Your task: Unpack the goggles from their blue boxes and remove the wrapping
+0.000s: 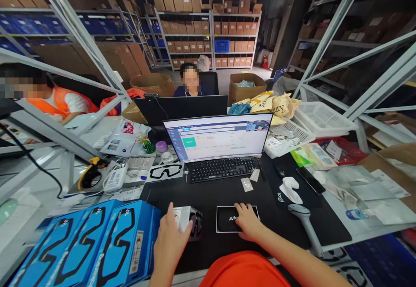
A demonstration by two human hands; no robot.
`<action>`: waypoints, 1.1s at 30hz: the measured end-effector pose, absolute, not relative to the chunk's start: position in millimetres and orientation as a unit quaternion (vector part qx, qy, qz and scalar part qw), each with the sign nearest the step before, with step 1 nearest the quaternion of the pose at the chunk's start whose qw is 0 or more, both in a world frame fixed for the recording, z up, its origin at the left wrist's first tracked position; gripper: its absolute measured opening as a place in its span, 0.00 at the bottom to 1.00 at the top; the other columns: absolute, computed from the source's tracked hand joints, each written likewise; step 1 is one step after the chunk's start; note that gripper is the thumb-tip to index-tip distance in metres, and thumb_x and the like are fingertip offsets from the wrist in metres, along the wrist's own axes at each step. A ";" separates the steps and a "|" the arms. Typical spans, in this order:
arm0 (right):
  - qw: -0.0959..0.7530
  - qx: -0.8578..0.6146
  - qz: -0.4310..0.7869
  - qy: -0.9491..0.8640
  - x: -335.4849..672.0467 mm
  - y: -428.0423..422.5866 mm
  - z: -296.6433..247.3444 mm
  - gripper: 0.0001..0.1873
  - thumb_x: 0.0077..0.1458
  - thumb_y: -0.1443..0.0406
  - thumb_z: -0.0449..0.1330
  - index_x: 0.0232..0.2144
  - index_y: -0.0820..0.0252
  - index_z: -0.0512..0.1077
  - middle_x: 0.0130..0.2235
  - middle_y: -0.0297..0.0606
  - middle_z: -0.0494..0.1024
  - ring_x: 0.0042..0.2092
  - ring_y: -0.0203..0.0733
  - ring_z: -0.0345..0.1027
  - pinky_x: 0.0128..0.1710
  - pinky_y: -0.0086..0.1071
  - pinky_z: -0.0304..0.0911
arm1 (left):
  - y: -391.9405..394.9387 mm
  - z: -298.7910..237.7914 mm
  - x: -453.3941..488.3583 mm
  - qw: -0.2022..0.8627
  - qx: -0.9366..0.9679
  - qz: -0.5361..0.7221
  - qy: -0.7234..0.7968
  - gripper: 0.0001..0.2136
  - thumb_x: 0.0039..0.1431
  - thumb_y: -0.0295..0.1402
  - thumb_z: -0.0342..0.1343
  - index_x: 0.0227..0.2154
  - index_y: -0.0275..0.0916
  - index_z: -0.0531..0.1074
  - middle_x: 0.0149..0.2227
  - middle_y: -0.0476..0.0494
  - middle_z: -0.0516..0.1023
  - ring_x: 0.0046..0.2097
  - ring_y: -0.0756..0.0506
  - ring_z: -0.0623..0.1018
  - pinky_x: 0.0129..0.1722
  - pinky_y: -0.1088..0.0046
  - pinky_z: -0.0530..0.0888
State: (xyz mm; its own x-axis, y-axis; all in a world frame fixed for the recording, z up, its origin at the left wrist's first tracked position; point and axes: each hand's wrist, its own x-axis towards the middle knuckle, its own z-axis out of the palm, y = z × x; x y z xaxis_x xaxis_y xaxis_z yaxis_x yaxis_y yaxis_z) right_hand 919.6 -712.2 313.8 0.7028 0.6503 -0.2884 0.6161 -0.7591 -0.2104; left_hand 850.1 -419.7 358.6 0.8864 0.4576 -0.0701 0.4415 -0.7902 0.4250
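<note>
My left hand [169,234] grips a small box [184,217] with a white side and a dark printed side, thumb and fingers apart around its near left part. My right hand [249,222] rests with curled fingers on a flat black case [226,218] with white lettering. The case lies inside a shallow white-edged box [217,226] on the black desk mat [208,252]. Whether my fingertips reach under the case is hidden. Left of my left hand stand several blue boxes [121,235] printed with black glasses frames.
A monitor [217,137] and keyboard [224,170] stand ahead. Two small packets [247,185] lie below the keyboard. A barcode scanner [307,224], mouse pad and phone [311,180] are at right. White baskets [325,116] stand behind. Two people sit beyond the desk.
</note>
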 end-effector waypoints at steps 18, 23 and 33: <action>0.383 -0.888 0.134 -0.216 884.7 -809.1 357.3 0.20 0.42 0.64 0.70 0.17 0.57 0.60 0.68 0.46 0.56 0.68 0.59 0.47 0.64 0.52 0.48 | -415.6 255.2 847.1 0.848 0.340 -0.064 0.402 0.14 0.52 0.43 0.55 0.34 0.41 0.79 0.36 0.42 0.85 0.55 0.32 0.78 0.57 0.49 0.74; 0.377 -0.893 0.147 -0.198 882.7 -812.1 354.8 0.17 0.43 0.63 0.70 0.18 0.58 0.64 0.69 0.45 0.56 0.68 0.59 0.48 0.64 0.53 0.48 | -419.7 250.2 856.7 0.844 0.309 -0.110 0.424 0.12 0.55 0.35 0.53 0.36 0.35 0.78 0.34 0.41 0.85 0.45 0.36 0.83 0.55 0.53 0.75; 0.104 -0.907 0.256 -0.318 901.8 -787.1 333.2 0.16 0.43 0.61 0.70 0.33 0.67 0.81 0.66 0.58 0.58 0.61 0.69 0.55 0.59 0.59 0.53 | -419.9 237.0 858.7 0.834 0.369 -0.156 0.379 0.20 0.51 0.32 0.62 0.47 0.29 0.75 0.39 0.36 0.85 0.49 0.33 0.82 0.53 0.56 0.76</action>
